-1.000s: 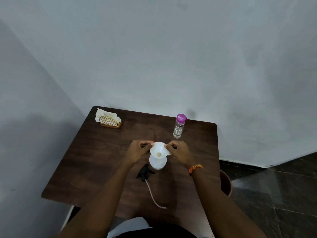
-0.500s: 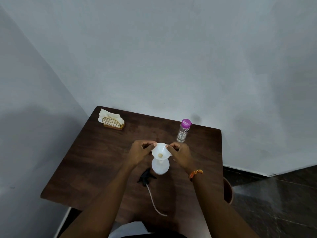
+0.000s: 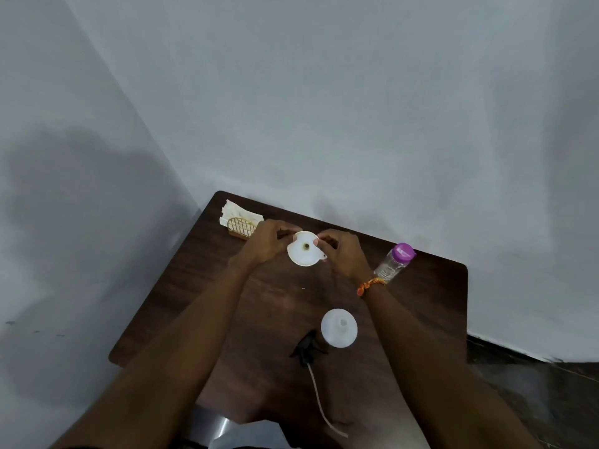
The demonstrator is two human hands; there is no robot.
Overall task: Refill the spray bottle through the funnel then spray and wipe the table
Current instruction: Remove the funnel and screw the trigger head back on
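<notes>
On the table [image 3: 201, 296] we see the spray bottle [image 3: 339, 327] near us, its spray head [image 3: 306, 350] just left, the water bottle [image 3: 394, 262] far right.

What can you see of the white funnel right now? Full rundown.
The funnel is white, plastic by the look of it, with a round wide cone seen from above, a darker hole at its centre and a small tab on its rim. Both hands hold it by the rim: the left hand on one side, the right hand on the other. It is not in the spray bottle, which stands open nearer the person. Whether it hangs above the table or touches it cannot be told.
</notes>
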